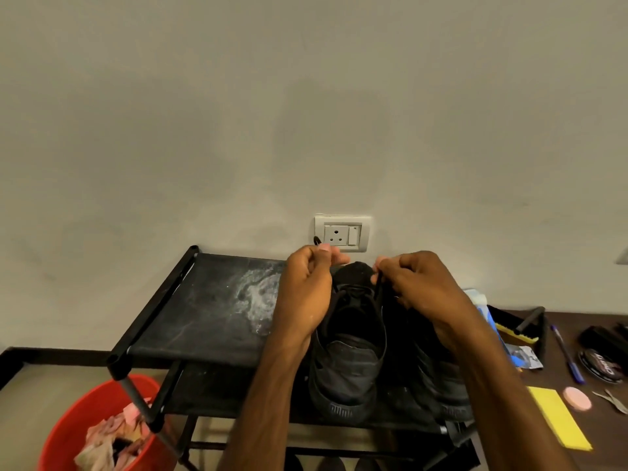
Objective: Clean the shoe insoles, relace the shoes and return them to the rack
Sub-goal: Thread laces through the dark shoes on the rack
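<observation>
Two black shoes stand on the black fabric shoe rack [204, 311], heels toward me. The left shoe [346, 362] is in full view; the right shoe [441, 379] is partly hidden under my right forearm. My left hand [306, 287] pinches one end of the black lace [317, 240], pulled up above the left shoe's toe. My right hand [418, 283] pinches the other lace end [378, 283], which runs down to the eyelets.
A red bucket [74, 426] with crumpled cloth sits at the lower left. A wall socket [342, 233] is behind the rack. On the brown surface at right lie a brush [520, 326], blue pen [567, 355], polish tin [601, 367], yellow cloth [557, 418], pink pad [577, 399] and scissors [613, 400].
</observation>
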